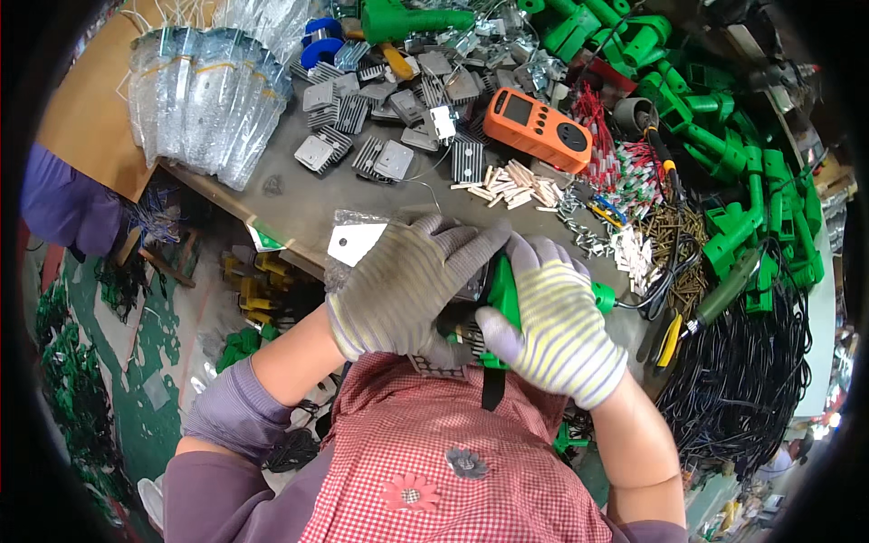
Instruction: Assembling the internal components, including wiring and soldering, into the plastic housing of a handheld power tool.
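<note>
Both my hands wear striped knit gloves and meet close to my apron at the bench's near edge. My right hand [554,317] is wrapped around a green plastic tool housing [504,297], its thumb pressed on the near side. My left hand [412,285] lies over the left end of the same housing, fingers reaching across to the right hand. Beneath the left palm, dark and silvery metal parts [460,326] show; what its fingertips grip is hidden. A clear bag with a white card [355,242] rests just beyond the left wrist.
Finned metal blocks [353,113] lie across the bench, near an orange multimeter [539,131]. White ceramic pieces [516,185] and brass screws [677,249] sit in piles. Green housings [715,136] and black cables [733,380] crowd the right. Bagged parts [204,100] stand far left; yellow-handled pliers [670,340] lie right.
</note>
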Action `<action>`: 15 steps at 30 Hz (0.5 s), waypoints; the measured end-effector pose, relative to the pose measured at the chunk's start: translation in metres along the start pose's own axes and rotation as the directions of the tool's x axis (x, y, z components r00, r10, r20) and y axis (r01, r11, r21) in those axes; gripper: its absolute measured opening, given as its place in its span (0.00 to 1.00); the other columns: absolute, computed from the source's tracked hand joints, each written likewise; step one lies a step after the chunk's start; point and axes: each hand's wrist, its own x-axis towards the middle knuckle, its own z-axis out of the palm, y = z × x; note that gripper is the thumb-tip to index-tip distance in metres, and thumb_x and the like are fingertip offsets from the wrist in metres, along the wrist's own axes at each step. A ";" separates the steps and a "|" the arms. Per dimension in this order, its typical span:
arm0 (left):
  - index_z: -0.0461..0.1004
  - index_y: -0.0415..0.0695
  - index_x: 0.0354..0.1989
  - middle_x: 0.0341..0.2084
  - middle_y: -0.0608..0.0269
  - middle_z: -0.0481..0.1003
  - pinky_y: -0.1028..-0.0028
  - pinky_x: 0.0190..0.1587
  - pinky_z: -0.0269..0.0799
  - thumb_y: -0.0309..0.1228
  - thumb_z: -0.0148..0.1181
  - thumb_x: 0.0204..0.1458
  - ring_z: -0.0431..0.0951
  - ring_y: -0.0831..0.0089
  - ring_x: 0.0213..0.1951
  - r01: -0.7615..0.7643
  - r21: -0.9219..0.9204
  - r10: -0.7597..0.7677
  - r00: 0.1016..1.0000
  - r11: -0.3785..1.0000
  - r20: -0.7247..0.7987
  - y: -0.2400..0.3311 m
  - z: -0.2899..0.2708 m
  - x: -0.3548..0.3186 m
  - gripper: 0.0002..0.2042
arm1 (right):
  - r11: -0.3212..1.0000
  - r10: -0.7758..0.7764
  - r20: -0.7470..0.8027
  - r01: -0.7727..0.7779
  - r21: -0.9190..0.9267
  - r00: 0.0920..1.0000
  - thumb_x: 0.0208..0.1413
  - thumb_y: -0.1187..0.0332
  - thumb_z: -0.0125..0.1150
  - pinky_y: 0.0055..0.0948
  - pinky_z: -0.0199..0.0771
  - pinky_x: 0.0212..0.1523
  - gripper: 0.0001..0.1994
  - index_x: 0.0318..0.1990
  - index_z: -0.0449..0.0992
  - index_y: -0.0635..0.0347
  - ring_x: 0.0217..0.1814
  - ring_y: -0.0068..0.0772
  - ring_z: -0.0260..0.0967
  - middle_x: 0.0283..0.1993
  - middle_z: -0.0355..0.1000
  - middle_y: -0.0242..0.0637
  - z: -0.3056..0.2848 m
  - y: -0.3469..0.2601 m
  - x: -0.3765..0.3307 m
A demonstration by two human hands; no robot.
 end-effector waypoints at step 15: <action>0.57 0.36 0.69 0.49 0.41 0.74 0.53 0.55 0.67 0.48 0.78 0.25 0.71 0.42 0.51 0.027 0.084 -0.022 0.998 0.996 -0.065 0.004 0.001 0.001 0.58 | 0.990 0.102 -0.056 -0.107 -0.096 0.993 0.50 0.57 0.62 0.56 0.68 0.53 0.31 0.58 0.67 0.67 0.57 0.54 0.66 0.52 0.69 0.51 0.015 -0.010 0.013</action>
